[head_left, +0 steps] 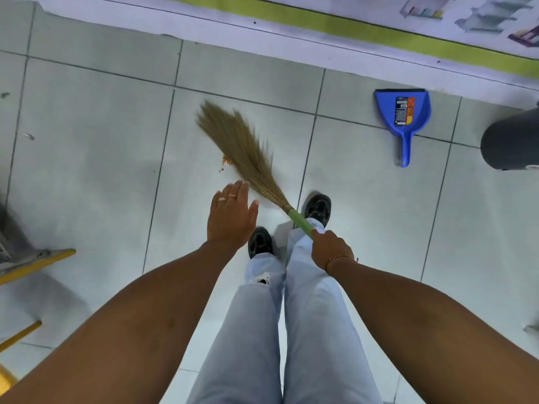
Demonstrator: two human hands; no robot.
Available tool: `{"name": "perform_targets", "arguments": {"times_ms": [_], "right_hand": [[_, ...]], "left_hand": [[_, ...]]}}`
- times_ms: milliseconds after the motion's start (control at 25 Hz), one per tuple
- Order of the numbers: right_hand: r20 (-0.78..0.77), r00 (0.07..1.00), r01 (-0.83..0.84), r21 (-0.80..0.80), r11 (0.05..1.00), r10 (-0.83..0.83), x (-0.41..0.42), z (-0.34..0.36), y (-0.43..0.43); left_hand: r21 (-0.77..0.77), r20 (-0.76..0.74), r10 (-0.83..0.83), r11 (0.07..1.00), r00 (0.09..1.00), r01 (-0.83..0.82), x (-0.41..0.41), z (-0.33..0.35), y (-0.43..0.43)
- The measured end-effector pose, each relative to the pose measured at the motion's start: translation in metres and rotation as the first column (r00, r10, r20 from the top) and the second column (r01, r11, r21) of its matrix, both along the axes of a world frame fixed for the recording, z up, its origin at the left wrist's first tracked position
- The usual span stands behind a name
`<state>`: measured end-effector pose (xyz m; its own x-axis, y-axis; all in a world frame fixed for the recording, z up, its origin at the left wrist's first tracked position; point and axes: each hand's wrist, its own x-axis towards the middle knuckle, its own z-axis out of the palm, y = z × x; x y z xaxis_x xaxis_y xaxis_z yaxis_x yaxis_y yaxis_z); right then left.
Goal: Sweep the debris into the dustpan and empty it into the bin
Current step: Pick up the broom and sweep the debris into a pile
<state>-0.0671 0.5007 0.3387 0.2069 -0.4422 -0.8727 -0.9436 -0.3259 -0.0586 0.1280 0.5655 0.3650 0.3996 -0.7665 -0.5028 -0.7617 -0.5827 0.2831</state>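
Note:
My right hand (331, 248) grips the green handle of a straw broom (243, 150), whose bristles fan out up and to the left over the grey floor tiles. A small heap of orange debris (226, 161) lies at the left edge of the bristles. My left hand (230, 215) hovers flat, palm down, fingers apart and holding nothing, just left of the broom's neck. A blue dustpan (404, 118) lies on the floor at the upper right, handle toward me, apart from the broom. A dark round bin (512, 144) stands at the right edge, partly cut off.
My legs in light jeans and black shoes (318, 207) stand below the broom. A wall base with a green stripe (335, 26) runs across the top. Yellow furniture legs (38, 265) stick in at the left. Small scraps (29, 137) lie on the tiles at far left.

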Motion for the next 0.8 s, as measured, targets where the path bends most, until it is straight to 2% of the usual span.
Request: {"name": "perform_targets", "arguments": {"times_ms": [120, 240, 360, 480, 600, 800], "right_hand": [[0.071, 0.997, -0.001, -0.053, 0.999, 0.005, -0.004, 0.013, 0.017], [0.143, 0.988, 0.076, -0.122, 0.990, -0.058, -0.018, 0.023, 0.022], [0.142, 0.986, 0.113, -0.156, 0.981, -0.091, -0.047, 0.026, 0.028], [0.055, 0.988, 0.148, -0.104, 0.983, -0.143, -0.068, 0.022, 0.034], [-0.038, 0.993, 0.112, -0.004, 0.994, -0.112, -0.079, 0.015, 0.047], [0.006, 0.991, 0.130, 0.059, 0.990, -0.131, -0.068, 0.005, 0.075]], "left_hand": [[-0.010, -0.001, -0.014, 1.000, 1.000, 0.014, -0.012, 0.004, 0.008], [0.003, 0.003, -0.021, 1.000, 1.000, 0.021, -0.025, 0.003, 0.019], [-0.009, 0.033, 0.000, 1.000, 0.999, 0.001, -0.043, -0.001, 0.037], [-0.011, 0.040, 0.039, 0.999, 0.998, -0.038, -0.066, -0.002, 0.054], [-0.039, 0.058, 0.071, 0.997, 0.996, -0.069, -0.085, -0.008, 0.072], [-0.086, 0.019, 0.103, 0.991, 0.994, -0.101, -0.099, -0.013, 0.088]]}}
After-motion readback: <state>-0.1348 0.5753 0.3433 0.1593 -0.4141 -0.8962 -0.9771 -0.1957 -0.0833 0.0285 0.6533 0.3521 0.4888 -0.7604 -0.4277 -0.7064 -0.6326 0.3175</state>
